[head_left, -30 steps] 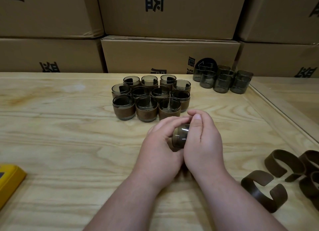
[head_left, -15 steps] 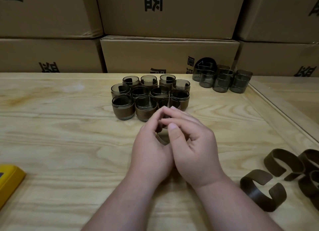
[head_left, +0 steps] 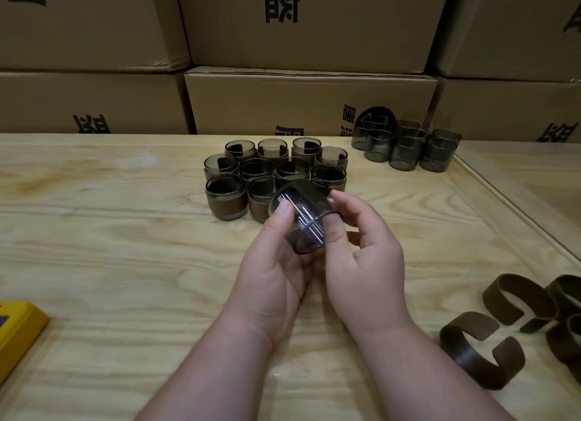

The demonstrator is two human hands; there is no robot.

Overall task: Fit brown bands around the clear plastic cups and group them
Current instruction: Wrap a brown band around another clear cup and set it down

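My left hand (head_left: 270,273) and my right hand (head_left: 366,263) both hold one smoky clear plastic cup (head_left: 303,216), tilted on its side above the table, with no band visible on it. Just behind it stands a cluster of banded cups (head_left: 224,197), several in tight rows, each wrapped in a brown band. Several bare cups (head_left: 405,150) stand at the back right. Loose open brown bands (head_left: 478,351) lie at the right near me.
The wooden table (head_left: 125,263) has a raised ridge (head_left: 515,207) running along its right side. Stacked cardboard boxes (head_left: 308,100) wall off the far edge. A yellow object (head_left: 15,329) lies at the left edge.
Both hands lifted and spread from a closed huddle over the cup. The cup is now raised, tilted and plainly visible between the fingers.
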